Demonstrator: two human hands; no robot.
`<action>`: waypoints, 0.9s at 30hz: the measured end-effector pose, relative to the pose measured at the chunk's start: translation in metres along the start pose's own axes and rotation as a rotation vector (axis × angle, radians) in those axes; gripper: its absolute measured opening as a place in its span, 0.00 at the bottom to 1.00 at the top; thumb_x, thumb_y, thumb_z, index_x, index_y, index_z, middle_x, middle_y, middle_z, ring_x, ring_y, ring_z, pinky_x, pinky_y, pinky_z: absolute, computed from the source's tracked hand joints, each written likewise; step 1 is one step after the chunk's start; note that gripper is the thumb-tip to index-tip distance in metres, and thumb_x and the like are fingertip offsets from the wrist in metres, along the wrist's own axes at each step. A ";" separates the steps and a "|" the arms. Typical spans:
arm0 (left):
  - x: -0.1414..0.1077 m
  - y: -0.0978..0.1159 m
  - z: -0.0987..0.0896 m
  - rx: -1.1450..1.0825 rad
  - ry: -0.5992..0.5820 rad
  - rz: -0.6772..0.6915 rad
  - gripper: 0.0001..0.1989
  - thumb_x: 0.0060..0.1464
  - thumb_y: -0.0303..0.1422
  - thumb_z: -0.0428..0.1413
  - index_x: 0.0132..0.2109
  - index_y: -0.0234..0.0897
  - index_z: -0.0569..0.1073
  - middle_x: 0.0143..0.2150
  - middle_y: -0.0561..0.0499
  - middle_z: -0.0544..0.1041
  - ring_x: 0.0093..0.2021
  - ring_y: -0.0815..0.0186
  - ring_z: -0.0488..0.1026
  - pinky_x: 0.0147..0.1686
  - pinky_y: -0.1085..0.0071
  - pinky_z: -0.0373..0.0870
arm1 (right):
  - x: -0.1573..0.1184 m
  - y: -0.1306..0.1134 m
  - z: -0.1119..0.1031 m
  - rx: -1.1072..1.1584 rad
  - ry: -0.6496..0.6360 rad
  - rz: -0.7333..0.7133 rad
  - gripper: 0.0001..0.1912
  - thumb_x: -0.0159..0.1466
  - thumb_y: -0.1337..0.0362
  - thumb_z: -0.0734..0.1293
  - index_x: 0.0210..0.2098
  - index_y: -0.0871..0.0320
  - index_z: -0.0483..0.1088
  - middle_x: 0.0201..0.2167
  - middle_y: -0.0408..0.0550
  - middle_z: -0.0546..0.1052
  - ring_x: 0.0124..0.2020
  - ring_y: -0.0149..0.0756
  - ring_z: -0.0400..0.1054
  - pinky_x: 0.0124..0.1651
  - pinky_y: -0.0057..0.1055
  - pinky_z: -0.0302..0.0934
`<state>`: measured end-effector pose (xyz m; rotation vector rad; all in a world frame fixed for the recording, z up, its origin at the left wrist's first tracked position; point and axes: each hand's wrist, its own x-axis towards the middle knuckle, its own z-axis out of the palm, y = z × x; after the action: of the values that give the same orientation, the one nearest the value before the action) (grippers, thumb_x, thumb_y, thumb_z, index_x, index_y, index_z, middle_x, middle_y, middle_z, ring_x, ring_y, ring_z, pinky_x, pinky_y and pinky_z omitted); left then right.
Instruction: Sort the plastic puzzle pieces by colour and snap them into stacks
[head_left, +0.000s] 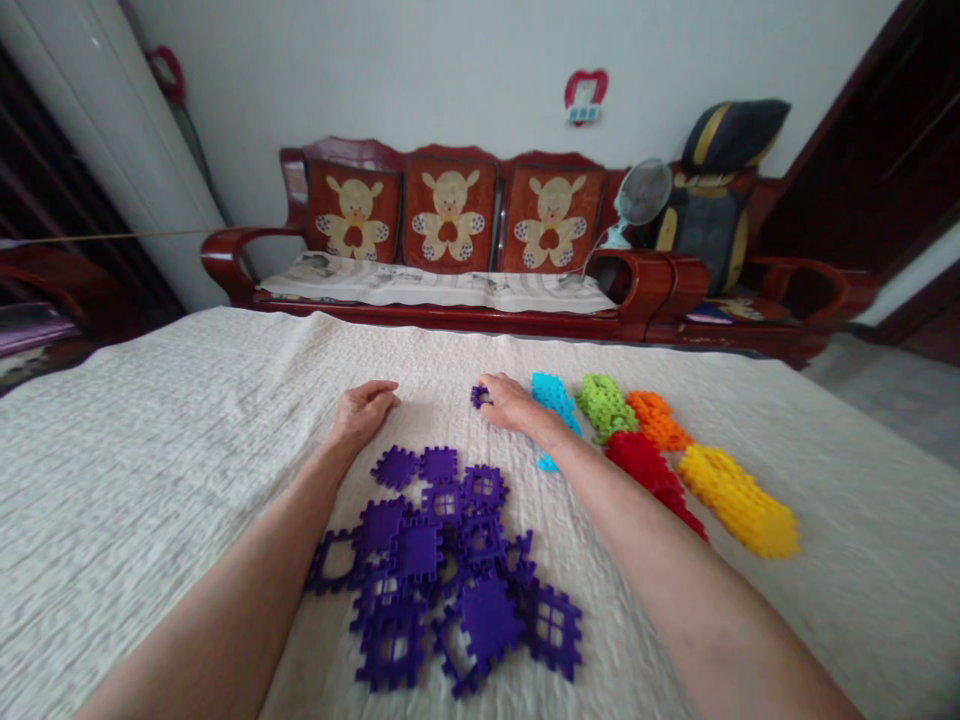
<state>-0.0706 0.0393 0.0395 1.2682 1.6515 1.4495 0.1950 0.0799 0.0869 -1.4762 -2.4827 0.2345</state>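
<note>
My right hand (pixel 504 402) has its fingers closed on a small purple piece (pixel 480 398) with an opening in it, at or just above the cream cloth. To its left, my left hand (pixel 365 408) is over the cloth, fingers bent and pressed together; whether anything is between them is hidden. A loose, overlapping pile of purple notched square pieces (pixel 416 548) lies between my forearms, some solid, some with window-like openings. Beyond my right forearm are groups of blue (pixel 553 400), green (pixel 604 405), orange (pixel 658 420), red (pixel 646 468) and yellow (pixel 739 500) pieces.
The quilted cream cloth (pixel 187 430) covers the surface in front of me. Past its far edge stands a red wooden sofa (pixel 450 318) with bear-patterned cushions. A small fan (pixel 643 192) and a massage seat pad (pixel 705 225) are at the right end.
</note>
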 end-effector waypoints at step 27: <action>0.002 0.000 0.002 -0.034 -0.009 0.012 0.17 0.40 0.41 0.56 0.38 0.38 0.80 0.29 0.50 0.81 0.28 0.64 0.74 0.32 0.69 0.71 | -0.027 -0.029 -0.015 0.001 -0.016 -0.167 0.29 0.57 0.73 0.65 0.59 0.62 0.68 0.56 0.58 0.71 0.56 0.42 0.67 0.59 0.33 0.59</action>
<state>-0.0699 0.0413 0.0391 1.2655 1.6092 1.4711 0.1877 0.0429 0.1056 -1.2614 -2.6004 0.2171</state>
